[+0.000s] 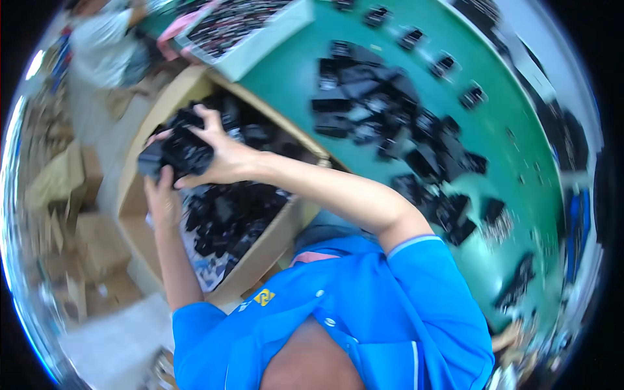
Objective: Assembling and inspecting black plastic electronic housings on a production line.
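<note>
Over a large cardboard box (286, 123), both hands clasp a bunch of black plastic parts (185, 148); their exact kind is blurred. My right hand (227, 153) grips the bunch from the right, its thumb and fingers spread around it. From below, my left hand (164, 198) presses its fingers against the same bunch. Many similar loose black parts (227, 221) lie in the box beneath my hands.
A green table (286, 78) stands to the right, with a spread pile of black parts (377, 97) and a row of small black units (445, 64). A white tray (279, 32) of small pieces sits far back. Cardboard boxes (104, 240) and another person (110, 49) are at left.
</note>
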A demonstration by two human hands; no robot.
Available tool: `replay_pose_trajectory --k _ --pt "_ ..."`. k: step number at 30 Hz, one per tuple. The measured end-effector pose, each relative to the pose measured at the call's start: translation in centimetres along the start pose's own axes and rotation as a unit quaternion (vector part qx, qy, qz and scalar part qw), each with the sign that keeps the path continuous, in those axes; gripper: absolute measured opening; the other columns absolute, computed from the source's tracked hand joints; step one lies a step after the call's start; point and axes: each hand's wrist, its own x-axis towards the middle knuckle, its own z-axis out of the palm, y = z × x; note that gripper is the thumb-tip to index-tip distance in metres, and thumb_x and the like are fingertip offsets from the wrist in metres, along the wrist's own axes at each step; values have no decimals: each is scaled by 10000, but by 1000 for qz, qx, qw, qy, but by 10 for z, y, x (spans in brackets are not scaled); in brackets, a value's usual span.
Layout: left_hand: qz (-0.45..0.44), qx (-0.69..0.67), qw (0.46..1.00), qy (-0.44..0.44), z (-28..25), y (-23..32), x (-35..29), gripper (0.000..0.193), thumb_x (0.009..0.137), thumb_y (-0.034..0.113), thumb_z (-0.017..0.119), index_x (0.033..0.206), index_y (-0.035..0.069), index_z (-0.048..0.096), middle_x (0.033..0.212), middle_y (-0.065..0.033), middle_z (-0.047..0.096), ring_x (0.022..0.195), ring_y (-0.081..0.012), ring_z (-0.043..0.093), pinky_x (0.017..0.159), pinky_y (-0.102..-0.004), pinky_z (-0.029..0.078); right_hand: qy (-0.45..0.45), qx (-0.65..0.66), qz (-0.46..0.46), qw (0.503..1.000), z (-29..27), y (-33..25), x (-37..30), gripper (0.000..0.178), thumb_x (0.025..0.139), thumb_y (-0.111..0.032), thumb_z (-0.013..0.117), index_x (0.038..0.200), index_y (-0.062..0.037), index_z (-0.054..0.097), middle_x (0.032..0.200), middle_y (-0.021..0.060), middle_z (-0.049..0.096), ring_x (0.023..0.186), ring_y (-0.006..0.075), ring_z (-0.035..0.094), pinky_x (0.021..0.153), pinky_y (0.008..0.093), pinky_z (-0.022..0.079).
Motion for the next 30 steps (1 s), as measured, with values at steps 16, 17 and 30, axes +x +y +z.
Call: replay_pose_trajectory --k 16,17,30 --pt "5 364 772 -521 250 -181 -26 676 810 8 725 1442 158 535 1417 -61 546 1251 -224 547 1106 -363 387 293 -258 178 903 -221 -202 -199 866 712 -177 875 1481 -213 479 1581 168 286 1490 441 159 1194 593 215" --pt "-32 384 750 -538 264 -192 -33 671 821 25 736 1441 189 540 1367 -64 552 1222 -225 555 1083 -363 405 308 -254 194 896 -231 -208 -217 872 712 -198 885 1483 -216 479 1587 207 210 1483 490 126 1194 606 208" --pt "-112 592 485 -634 351 -258 -47 528 856 241 768 1365 212 635 1302 -93 532 1099 -271 550 972 -393 431 379 -208 280 857 -293 -222 -330 874 708 -141 880 1486 -152 481 1550 205 342 1429 387 347 1174 506 295"
